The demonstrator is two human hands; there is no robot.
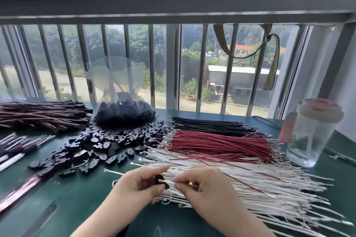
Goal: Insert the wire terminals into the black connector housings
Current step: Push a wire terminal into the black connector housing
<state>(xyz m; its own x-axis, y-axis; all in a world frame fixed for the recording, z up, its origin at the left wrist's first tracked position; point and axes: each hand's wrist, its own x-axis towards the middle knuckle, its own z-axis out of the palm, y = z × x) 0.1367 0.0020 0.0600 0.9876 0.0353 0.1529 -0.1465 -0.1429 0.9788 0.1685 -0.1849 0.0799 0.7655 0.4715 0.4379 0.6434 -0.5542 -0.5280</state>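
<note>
My left hand [139, 184] pinches a small black connector housing [162, 181] above the near edge of the white wire pile [250, 184]. My right hand [200, 183] pinches a white wire right beside the housing, its end at the housing's opening. A red wire [248, 184] runs out to the right from my right hand. Loose black housings [107, 144] lie heaped at centre left. Behind the white wires lie the red wires [217, 144] and the black wires [212, 126].
A clear bag of black housings [123, 113] stands at the back. Finished wire bundles [42, 114] lie at far left, more at the left edge [17, 148]. A clear cup with a lid [310, 132] stands at right. Window bars [150, 63] close off the table's far side.
</note>
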